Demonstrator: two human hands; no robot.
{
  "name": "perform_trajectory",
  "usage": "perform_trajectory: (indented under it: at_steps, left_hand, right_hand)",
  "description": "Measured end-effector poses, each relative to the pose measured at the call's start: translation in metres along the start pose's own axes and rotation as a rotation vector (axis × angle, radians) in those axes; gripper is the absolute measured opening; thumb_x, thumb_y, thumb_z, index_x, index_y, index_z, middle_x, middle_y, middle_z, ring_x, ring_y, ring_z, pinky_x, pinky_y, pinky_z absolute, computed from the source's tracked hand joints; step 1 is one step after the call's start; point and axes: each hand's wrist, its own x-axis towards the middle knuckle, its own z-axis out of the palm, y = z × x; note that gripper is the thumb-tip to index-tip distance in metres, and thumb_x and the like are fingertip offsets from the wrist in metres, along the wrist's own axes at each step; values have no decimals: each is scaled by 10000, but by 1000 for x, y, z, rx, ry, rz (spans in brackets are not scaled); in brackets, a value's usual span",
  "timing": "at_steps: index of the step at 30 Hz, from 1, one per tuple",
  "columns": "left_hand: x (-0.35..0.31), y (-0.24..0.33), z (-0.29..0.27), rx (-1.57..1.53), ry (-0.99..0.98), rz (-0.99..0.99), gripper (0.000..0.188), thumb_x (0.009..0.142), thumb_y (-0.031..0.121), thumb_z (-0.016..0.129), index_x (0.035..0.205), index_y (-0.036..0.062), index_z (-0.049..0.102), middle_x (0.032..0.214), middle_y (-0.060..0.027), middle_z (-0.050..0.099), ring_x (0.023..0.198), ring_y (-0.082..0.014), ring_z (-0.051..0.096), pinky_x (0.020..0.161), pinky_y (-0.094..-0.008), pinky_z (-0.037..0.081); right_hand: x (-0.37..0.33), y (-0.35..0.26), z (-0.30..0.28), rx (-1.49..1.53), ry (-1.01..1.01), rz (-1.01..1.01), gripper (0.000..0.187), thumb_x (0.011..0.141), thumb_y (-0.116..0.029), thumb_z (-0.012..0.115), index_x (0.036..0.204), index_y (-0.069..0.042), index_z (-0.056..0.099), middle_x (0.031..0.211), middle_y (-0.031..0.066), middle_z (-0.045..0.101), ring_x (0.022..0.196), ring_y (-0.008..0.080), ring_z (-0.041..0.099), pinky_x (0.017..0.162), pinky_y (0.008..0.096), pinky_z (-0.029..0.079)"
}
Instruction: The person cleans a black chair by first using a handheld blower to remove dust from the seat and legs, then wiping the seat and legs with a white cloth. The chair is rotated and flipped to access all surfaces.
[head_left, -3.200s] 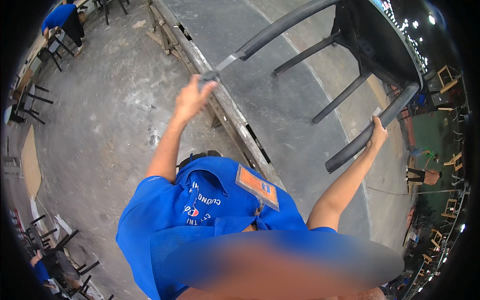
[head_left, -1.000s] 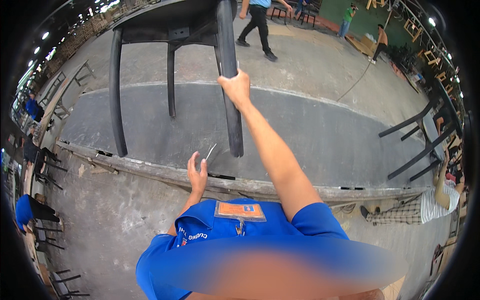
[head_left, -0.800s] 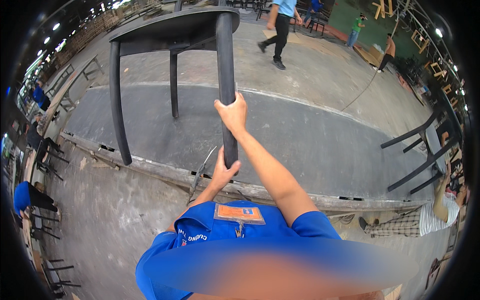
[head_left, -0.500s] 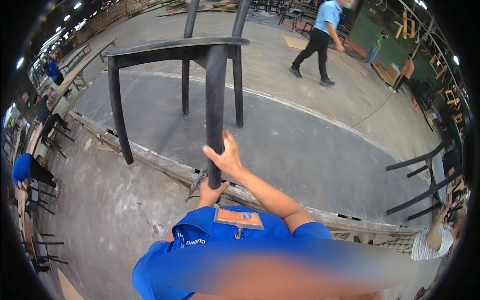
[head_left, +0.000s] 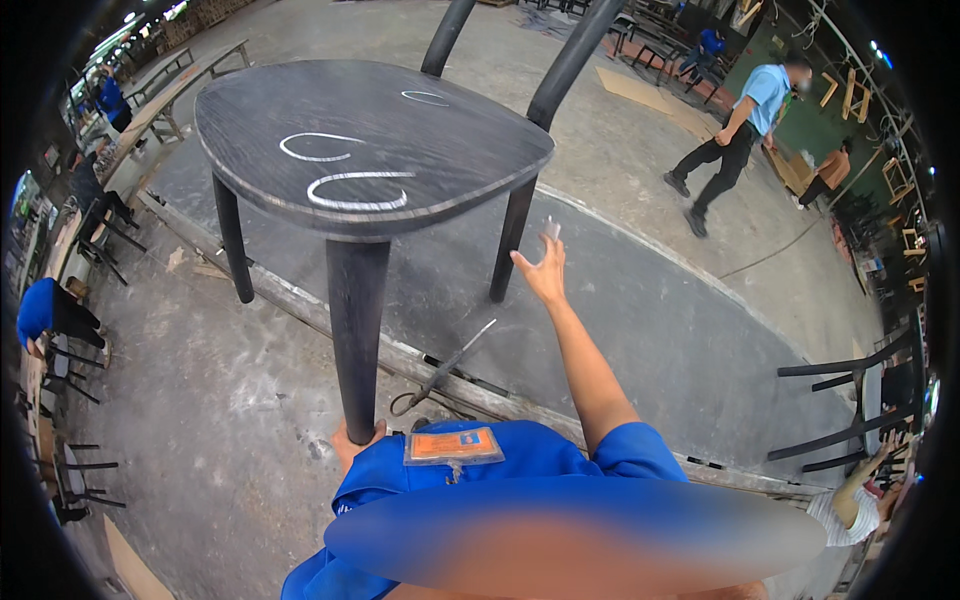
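Note:
A dark wooden chair (head_left: 370, 140) stands tilted in front of me, its rounded seat turned toward me. White looping marks show on the seat. My left hand (head_left: 357, 440) is closed around the foot of the nearest leg (head_left: 357, 330), close to my body. Stretched out over the dark platform (head_left: 620, 330), my right hand (head_left: 545, 272) has thumb and fingers apart, beside the chair's right leg (head_left: 515, 240) and apparently not touching it. Something pale shows at its fingertips, too blurred to name. A thin rod-like tool (head_left: 455, 362) with a hose lies on the platform edge between my hands.
Another dark chair (head_left: 850, 400) lies on its side at the right, near a person in a striped top (head_left: 845, 512). Someone in a light blue shirt (head_left: 765, 100) walks beyond the platform. People and benches (head_left: 170, 110) line the left.
The chair has tipped, bringing its seat top into view, and its near leg has moved left. My right hand has left that leg and moved right. The walking person has moved right.

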Motion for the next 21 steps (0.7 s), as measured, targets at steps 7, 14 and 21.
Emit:
perform_trajectory:
  at_steps: [7,14,21]
  left_hand:
    - [14,-10,-13,-19,-91,-122,249,663,114,741,844,-14,628,632,-30,576,590,-119,544,558,-277,440]
    - [24,-14,-25,-44,-150,-149,240,657,90,737,846,-13,633,639,-25,577,602,-112,549,564,-265,435]
    - [42,0,-27,-113,-295,-150,234,650,66,734,849,-11,638,647,-19,578,614,-104,554,570,-252,431]
  right_hand:
    - [74,-18,39,396,-168,98,471,668,-260,763,975,59,602,917,133,611,855,231,596,757,339,468]
    - [69,-43,36,556,-124,327,236,644,-160,713,726,39,617,655,23,574,622,119,536,578,288,436]
    - [49,-40,-44,363,-24,389,194,623,-134,675,738,0,593,650,5,552,596,96,494,551,276,410]
